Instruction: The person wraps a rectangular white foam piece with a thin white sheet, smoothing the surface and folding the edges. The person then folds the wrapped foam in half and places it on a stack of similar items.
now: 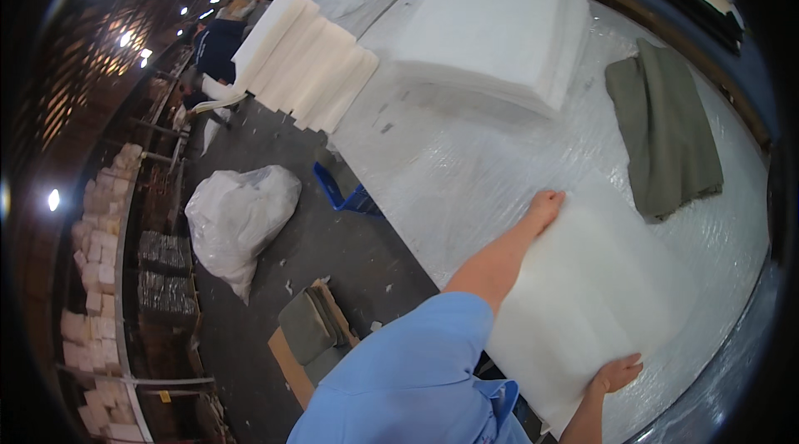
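A square sheet of soft white padding (595, 294) lies in front of me on the plastic-covered table (441, 169). My left hand (545, 209) is closed on its far left corner, fingers curled at the edge. My right hand (618, 372) is closed at its near edge, the fingertips partly hidden. Just beyond the sheet lies a folded olive-green cloth (664, 128), touched by neither hand. Farther back on the table stands a thick stack of white padding sheets (487, 32).
Cream padding pieces (308, 65) overhang the table's far left end, near a person in dark clothes (218, 49). On the floor are a stuffed white plastic bag (243, 215), a blue plastic crate (345, 192) and grey-green cushions (310, 327) on cardboard. Shelves (125, 311) line the left.
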{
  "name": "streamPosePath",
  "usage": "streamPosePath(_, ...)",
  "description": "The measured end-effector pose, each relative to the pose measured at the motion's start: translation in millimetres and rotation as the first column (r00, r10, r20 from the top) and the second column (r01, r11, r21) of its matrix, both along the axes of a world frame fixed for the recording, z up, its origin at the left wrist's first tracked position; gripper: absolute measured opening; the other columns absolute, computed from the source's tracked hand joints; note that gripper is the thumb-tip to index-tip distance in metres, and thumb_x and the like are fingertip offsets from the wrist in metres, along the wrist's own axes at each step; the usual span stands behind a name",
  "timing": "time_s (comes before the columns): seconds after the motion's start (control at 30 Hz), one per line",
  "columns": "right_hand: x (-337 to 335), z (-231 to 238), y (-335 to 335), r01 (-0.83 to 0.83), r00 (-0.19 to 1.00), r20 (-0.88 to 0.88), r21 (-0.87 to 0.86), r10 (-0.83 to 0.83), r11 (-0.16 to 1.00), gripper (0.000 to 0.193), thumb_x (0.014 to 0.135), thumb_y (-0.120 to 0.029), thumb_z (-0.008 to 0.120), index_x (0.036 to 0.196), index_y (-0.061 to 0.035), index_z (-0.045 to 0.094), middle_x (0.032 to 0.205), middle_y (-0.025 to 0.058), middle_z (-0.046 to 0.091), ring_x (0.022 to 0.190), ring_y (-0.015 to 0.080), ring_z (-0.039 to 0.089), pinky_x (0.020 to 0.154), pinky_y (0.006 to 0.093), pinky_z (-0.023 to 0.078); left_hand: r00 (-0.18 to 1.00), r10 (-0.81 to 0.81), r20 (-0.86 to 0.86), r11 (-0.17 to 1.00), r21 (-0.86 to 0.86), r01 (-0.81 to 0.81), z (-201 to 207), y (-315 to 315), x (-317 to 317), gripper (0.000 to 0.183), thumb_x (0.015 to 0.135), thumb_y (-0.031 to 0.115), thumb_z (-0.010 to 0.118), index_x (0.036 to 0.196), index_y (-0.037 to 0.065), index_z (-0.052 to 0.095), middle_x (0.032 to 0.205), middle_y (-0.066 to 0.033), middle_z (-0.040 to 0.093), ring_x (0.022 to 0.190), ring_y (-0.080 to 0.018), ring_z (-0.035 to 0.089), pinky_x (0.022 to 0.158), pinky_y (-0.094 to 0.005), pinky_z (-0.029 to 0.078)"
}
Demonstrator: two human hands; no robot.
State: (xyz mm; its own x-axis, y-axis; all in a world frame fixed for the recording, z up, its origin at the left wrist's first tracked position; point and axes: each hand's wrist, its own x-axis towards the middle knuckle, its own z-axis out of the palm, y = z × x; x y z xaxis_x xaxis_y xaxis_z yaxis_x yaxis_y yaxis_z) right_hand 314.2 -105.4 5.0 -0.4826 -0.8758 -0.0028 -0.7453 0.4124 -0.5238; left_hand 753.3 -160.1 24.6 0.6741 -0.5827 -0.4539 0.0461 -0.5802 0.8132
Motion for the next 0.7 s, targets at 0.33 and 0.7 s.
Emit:
streamPosePath(0.33, -1.2, 3.5, -6.7, -0.003, 1.000, 0.029, 0.033, 0.002, 0.999, 0.067, 0.108, -0.052, 0.040, 0.127, 0.0095, 0.058, 0.121, 0.0333, 0.063, 0.115, 0.0488, 0.060, 0.100, 0.0513, 0.047, 0.923, -0.284, 0.261, 0.954, 0.171, 0.246, 31.0, 3.1, 8.9, 0.033, 0.100, 0.033, 0.062, 0.101, 0.001, 0.074, 0.098, -0.0220, 0.073, 0.093, -0.0401, 0.069, 0.084, -0.0492, 0.053)
streamPosePath(0.7, -2.1, 5.7, -7.5, 0.040, 0.999, 0.016, 0.022, -0.040, 0.999, 0.069, 0.107, -0.054, 0.041, 0.131, 0.0091, 0.057, 0.125, 0.0334, 0.063, 0.116, 0.0485, 0.061, 0.101, 0.0512, 0.048, 0.803, -0.220, 0.554, 0.970, 0.034, 0.242, 56.2, 21.5, -78.7, 0.027, 0.101, 0.021, 0.057, 0.104, -0.005, 0.063, 0.102, -0.0277, 0.068, 0.097, -0.0459, 0.065, 0.088, -0.0532, 0.052)
